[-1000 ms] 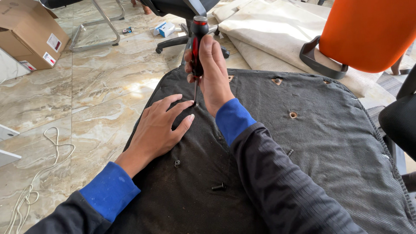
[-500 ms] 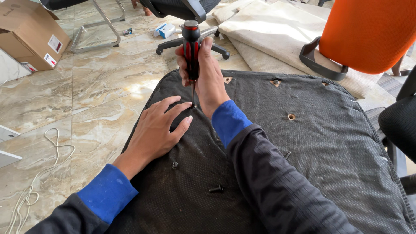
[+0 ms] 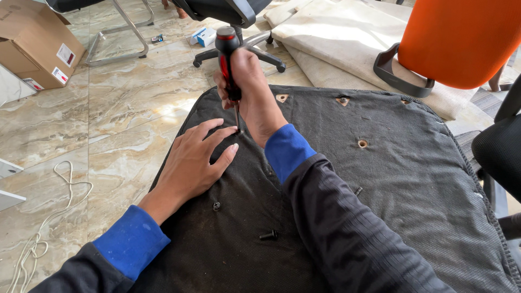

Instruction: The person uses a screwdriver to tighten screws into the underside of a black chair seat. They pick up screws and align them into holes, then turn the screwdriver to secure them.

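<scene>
- Black fabric covers the underside of a chair seat lying flat on the marble floor; both hands work near its left edge.
- The right hand is closed tight around a red-and-black screwdriver, held upright with its tip pressed down into the fabric just beside the left fingertips.
- The left hand lies open and flat, palm down on the seat, fingers spread and pointing toward the screwdriver tip.
- A loose black bolt lies on the fabric near the right forearm; a second screw head sits in the seat close to the left wrist.
- Whatever the tip is seated in is hidden by the thumb and fingers around it; the seat's near edge is cut off by the frame and covered by both dark sleeves.
- A cardboard box stands at the upper left; its contents cannot be seen.
- An orange chair back stands at the upper right, partly out of frame.
- A white cord trails across the floor at the left.
</scene>
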